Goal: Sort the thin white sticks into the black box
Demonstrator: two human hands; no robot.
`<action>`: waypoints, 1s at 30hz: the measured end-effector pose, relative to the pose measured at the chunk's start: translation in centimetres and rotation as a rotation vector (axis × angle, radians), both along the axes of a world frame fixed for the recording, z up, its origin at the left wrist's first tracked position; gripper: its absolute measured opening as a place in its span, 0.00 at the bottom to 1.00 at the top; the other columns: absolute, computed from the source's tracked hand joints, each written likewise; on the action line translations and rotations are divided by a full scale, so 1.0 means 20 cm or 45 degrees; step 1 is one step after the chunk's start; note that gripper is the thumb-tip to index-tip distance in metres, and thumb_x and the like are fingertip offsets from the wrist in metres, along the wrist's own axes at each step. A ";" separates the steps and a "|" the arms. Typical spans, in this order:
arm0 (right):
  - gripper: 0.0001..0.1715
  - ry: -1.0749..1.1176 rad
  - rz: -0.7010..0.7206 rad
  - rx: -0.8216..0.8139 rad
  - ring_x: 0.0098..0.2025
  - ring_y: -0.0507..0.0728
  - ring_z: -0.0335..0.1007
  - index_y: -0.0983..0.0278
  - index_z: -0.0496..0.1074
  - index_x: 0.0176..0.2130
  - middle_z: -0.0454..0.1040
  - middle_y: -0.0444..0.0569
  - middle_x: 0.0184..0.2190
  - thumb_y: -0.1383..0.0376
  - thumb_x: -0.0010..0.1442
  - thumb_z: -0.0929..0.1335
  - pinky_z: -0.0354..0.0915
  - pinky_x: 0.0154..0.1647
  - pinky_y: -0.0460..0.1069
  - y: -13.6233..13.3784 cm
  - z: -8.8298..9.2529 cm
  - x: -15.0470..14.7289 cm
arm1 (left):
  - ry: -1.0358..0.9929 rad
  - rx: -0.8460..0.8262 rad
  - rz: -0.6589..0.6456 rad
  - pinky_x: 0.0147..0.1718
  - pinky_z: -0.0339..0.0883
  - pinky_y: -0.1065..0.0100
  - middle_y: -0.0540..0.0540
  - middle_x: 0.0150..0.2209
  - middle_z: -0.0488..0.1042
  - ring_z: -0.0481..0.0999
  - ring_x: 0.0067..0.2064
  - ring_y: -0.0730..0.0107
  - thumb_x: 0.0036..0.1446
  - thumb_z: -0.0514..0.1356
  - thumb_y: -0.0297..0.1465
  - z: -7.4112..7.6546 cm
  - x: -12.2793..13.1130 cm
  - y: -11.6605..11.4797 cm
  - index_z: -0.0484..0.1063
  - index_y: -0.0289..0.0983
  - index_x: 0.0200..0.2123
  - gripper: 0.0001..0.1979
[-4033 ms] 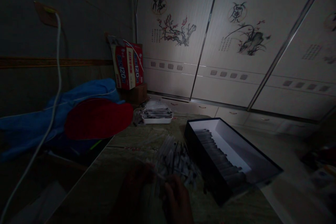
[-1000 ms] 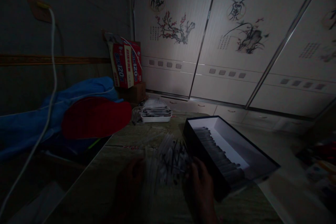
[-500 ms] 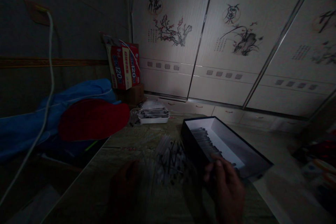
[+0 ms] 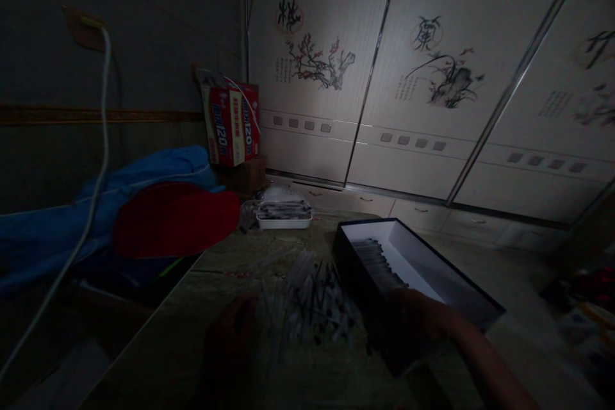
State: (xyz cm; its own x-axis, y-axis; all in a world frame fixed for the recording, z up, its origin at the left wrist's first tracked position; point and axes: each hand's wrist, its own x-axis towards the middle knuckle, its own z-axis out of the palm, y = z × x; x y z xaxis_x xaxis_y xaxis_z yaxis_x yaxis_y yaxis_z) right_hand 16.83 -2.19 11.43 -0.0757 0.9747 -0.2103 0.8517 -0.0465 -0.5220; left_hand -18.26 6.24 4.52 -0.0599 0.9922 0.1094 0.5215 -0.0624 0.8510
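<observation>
On the table, in dim light, lies a loose pile of thin pen-like tubes [image 4: 314, 298], clear with dark parts. To its left my left hand [image 4: 230, 330] rests in shadow, its fingers curled; what they hold, if anything, is too dark to make out. A dark box with a white inside [image 4: 413, 262] stands right of the pile. Similar tubes [image 4: 377, 262] lie side by side in a row along its left part. My right hand [image 4: 416, 317] reaches over the box's near part, by the end of that row. Its fingers are lost in shadow.
A small white tray [image 4: 284, 223] of similar thin pieces stands at the table's far edge. Left of the table are a red oval item [image 4: 177, 219] and blue cloth [image 4: 144, 166]. A white cable [image 4: 104, 115] hangs from the wall. Behind stands a red carton [image 4: 234, 122].
My right hand has moved from the box's near left side in over the box, with its forearm now crossing the near edge. My left hand stays about where it was.
</observation>
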 end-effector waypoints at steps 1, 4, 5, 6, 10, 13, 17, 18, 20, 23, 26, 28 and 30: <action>0.18 0.006 0.057 -0.035 0.36 0.60 0.75 0.62 0.78 0.36 0.80 0.47 0.34 0.71 0.43 0.66 0.63 0.30 0.46 0.00 0.02 -0.01 | 0.006 -0.013 0.005 0.41 0.68 0.65 0.44 0.38 0.79 0.77 0.41 0.59 0.54 0.50 0.41 0.00 0.00 0.00 0.74 0.37 0.37 0.19; 0.18 0.008 0.144 -0.093 0.37 0.61 0.76 0.63 0.79 0.36 0.80 0.49 0.35 0.70 0.45 0.66 0.65 0.30 0.47 0.00 0.06 -0.04 | 0.017 -0.015 -0.002 0.43 0.67 0.63 0.43 0.39 0.79 0.76 0.42 0.58 0.54 0.51 0.41 -0.01 0.00 0.00 0.74 0.36 0.38 0.19; 0.18 0.026 0.153 -0.096 0.38 0.62 0.76 0.63 0.79 0.37 0.80 0.49 0.35 0.69 0.46 0.65 0.65 0.31 0.47 0.00 0.07 -0.04 | 0.015 -0.006 -0.002 0.43 0.67 0.63 0.43 0.39 0.79 0.76 0.42 0.58 0.55 0.50 0.41 -0.02 0.00 0.00 0.74 0.36 0.38 0.19; 0.18 0.059 0.159 -0.101 0.38 0.61 0.76 0.62 0.79 0.37 0.80 0.49 0.36 0.69 0.46 0.65 0.65 0.32 0.47 0.00 0.08 -0.04 | 0.011 0.003 0.002 0.43 0.67 0.64 0.43 0.39 0.79 0.76 0.42 0.58 0.55 0.50 0.41 -0.02 0.00 0.00 0.74 0.36 0.38 0.19; 0.19 0.173 0.127 -0.122 0.38 0.60 0.75 0.62 0.79 0.38 0.80 0.47 0.36 0.69 0.46 0.65 0.66 0.33 0.46 -0.02 0.08 -0.03 | 0.012 0.027 0.022 0.42 0.68 0.65 0.43 0.39 0.79 0.77 0.42 0.59 0.55 0.51 0.40 -0.04 0.00 0.00 0.75 0.36 0.38 0.18; 0.19 0.164 0.120 -0.119 0.35 0.57 0.75 0.63 0.79 0.37 0.80 0.46 0.33 0.71 0.46 0.64 0.65 0.30 0.44 -0.03 0.06 -0.02 | 0.014 0.061 -0.011 0.42 0.68 0.66 0.44 0.38 0.80 0.77 0.41 0.60 0.56 0.51 0.40 -0.05 0.00 0.00 0.75 0.37 0.38 0.17; 0.15 -0.070 0.024 0.067 0.29 0.54 0.73 0.64 0.78 0.29 0.79 0.45 0.26 0.74 0.44 0.63 0.62 0.27 0.44 -0.02 0.01 0.01 | 0.016 0.052 -0.003 0.42 0.68 0.66 0.44 0.38 0.80 0.77 0.41 0.60 0.55 0.51 0.39 -0.04 -0.01 0.00 0.75 0.37 0.37 0.17; 0.13 -0.126 -0.004 0.127 0.28 0.54 0.72 0.64 0.77 0.26 0.78 0.45 0.24 0.74 0.43 0.64 0.61 0.27 0.44 -0.02 0.00 0.03 | 0.012 0.049 -0.003 0.41 0.69 0.66 0.43 0.38 0.80 0.78 0.41 0.59 0.54 0.52 0.39 -0.04 -0.01 0.00 0.75 0.36 0.37 0.17; 0.11 -0.176 -0.059 0.221 0.29 0.55 0.71 0.64 0.74 0.25 0.77 0.47 0.26 0.74 0.44 0.64 0.62 0.30 0.45 0.00 -0.01 0.06 | 0.009 0.064 -0.004 0.41 0.69 0.66 0.43 0.38 0.80 0.78 0.41 0.59 0.54 0.52 0.40 -0.04 -0.01 0.01 0.75 0.36 0.37 0.18; 0.11 -0.242 -0.220 0.484 0.29 0.55 0.70 0.65 0.72 0.33 0.74 0.53 0.35 0.68 0.54 0.61 0.63 0.33 0.49 -0.01 0.05 0.07 | 0.005 0.108 0.013 0.40 0.69 0.67 0.45 0.37 0.80 0.78 0.40 0.59 0.54 0.52 0.40 -0.05 -0.01 0.01 0.76 0.37 0.37 0.17; 0.13 -0.246 -0.454 1.027 0.28 0.54 0.69 0.64 0.70 0.38 0.70 0.51 0.36 0.59 0.59 0.62 0.63 0.31 0.49 -0.06 0.20 -0.01 | -0.017 0.130 -0.002 0.38 0.70 0.68 0.46 0.35 0.80 0.78 0.39 0.61 0.55 0.52 0.39 -0.04 0.00 -0.01 0.76 0.37 0.35 0.16; 0.13 -0.133 -0.609 1.326 0.31 0.55 0.70 0.61 0.69 0.38 0.71 0.48 0.34 0.56 0.57 0.65 0.64 0.32 0.48 -0.12 0.29 -0.12 | -0.022 0.141 -0.037 0.37 0.70 0.69 0.47 0.35 0.80 0.78 0.38 0.62 0.55 0.52 0.39 -0.02 0.00 -0.02 0.75 0.38 0.35 0.15; 0.12 0.187 -0.766 1.405 0.32 0.55 0.71 0.60 0.69 0.37 0.72 0.46 0.31 0.55 0.57 0.66 0.65 0.32 0.47 -0.16 0.33 -0.24 | -0.031 0.155 -0.074 0.37 0.70 0.69 0.47 0.35 0.80 0.78 0.38 0.62 0.56 0.53 0.39 -0.02 0.01 -0.03 0.75 0.39 0.36 0.14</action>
State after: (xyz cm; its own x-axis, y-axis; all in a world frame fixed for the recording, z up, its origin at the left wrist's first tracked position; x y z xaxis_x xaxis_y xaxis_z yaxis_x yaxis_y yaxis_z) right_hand 11.99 -5.35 18.04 0.4857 0.5142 0.7069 0.7782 0.1139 -0.6176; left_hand -18.04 5.64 4.11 -0.0069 0.9735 0.2285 0.4935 -0.1955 0.8475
